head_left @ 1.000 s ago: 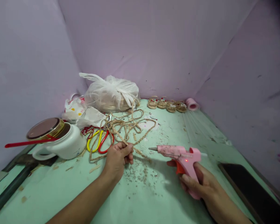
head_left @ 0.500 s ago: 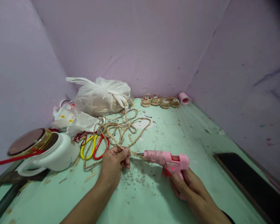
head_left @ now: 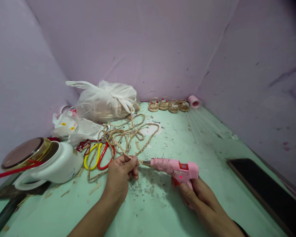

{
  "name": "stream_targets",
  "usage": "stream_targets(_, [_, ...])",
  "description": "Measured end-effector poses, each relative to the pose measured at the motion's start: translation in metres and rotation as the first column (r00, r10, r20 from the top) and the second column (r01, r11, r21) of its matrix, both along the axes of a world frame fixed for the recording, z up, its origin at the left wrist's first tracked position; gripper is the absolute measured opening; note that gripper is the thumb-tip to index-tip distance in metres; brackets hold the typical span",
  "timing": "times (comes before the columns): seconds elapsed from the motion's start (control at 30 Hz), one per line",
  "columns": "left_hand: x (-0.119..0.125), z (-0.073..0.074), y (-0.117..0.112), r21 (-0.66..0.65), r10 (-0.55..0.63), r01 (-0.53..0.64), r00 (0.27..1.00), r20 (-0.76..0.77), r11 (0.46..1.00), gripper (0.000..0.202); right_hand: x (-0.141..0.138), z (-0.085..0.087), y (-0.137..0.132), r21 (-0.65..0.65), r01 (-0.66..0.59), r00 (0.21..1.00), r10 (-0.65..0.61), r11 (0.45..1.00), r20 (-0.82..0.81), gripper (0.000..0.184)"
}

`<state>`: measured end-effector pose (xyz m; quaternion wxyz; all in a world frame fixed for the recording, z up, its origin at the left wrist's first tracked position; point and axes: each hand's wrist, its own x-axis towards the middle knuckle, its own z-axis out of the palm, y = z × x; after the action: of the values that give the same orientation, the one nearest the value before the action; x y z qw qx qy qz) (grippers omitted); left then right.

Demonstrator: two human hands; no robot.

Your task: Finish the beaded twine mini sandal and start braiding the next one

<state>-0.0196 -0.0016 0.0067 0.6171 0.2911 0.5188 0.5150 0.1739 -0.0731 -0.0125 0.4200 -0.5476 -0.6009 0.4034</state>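
Note:
My left hand (head_left: 120,174) is closed, pinching a strand of brown jute rope (head_left: 128,133) that trails back in a loose tangle across the green table (head_left: 162,204). My right hand (head_left: 199,200) grips the handle of a pink glue gun (head_left: 174,166) whose red light is on. The gun's metal nozzle points left and sits right at the rope end by my left fingertips.
Yellow and red scissors (head_left: 98,155) lie left of the rope. A white pot (head_left: 56,164) with a gold-rimmed lid stands at the left, a tied white plastic bag (head_left: 106,100) behind. Small woven jute pieces (head_left: 169,105) and a pink spool (head_left: 194,101) line the back wall. A dark phone (head_left: 263,191) lies at right.
My right hand has moved the glue gun to the left, bringing its nozzle from well apart up to the rope end in my left hand. The left hand has stayed in place.

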Motion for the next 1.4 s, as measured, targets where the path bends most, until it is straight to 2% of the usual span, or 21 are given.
stream_targets(0.3, [0.0, 0.001, 0.001, -0.006, 0.006, -0.006, 1.0, -0.009, 1.0, 0.028, -0.003, 0.006, 0.004, 0.046, -0.021, 0.999, 0.019, 0.999, 0.027, 0.02])
stream_targets(0.6, [0.0, 0.001, 0.001, -0.024, 0.012, -0.012, 1.0, -0.001, 1.0, 0.029, 0.001, 0.004, 0.0, -0.009, 0.003, 0.999, -0.003, 1.0, 0.043, 0.025])
stream_targets(1.17, [0.0, 0.001, 0.002, 0.006, 0.011, -0.011, 1.0, 0.003, 1.0, 0.028, 0.005, 0.015, -0.004, -0.001, 0.013, 0.997, -0.013, 1.0, 0.082, 0.024])
stream_targets(1.4, [-0.001, 0.001, 0.002, 0.013, 0.013, -0.013, 1.0, 0.003, 1.0, 0.027, 0.011, 0.013, -0.008, -0.023, 0.036, 0.99, -0.032, 0.999, 0.139, 0.028])
